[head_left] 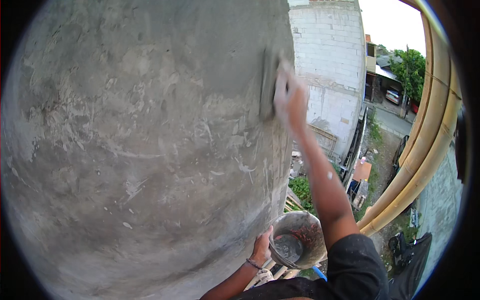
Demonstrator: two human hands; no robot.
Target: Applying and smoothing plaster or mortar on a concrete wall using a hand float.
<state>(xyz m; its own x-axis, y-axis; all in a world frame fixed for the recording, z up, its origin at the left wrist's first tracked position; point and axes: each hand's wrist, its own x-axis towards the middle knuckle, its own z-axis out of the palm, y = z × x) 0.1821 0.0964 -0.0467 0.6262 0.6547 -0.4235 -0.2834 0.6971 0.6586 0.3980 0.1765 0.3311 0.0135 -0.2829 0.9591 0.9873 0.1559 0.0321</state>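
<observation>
A grey plastered wall (pixel 150 140) fills the left and middle of the view. At its right edge, my right hand (pixel 290 95), slightly smeared by motion, grips a flat grey trowel or float (pixel 266 82) held upright against the plaster. Lower down, my left hand (pixel 261 246) holds the near left side of a cement-stained bucket (pixel 312 237), which has some wet grey mortar (pixel 287 246) at the bottom.
Bamboo poles (pixel 432 125) run down the right side. Beyond are a white block wall (pixel 325 45) and, far below, a street (pixel 395 122), parked cars (pixel 393 95), plants (pixel 300 190), trees (pixel 407 72) and stacked materials (pixel 360 172). I am high above the ground.
</observation>
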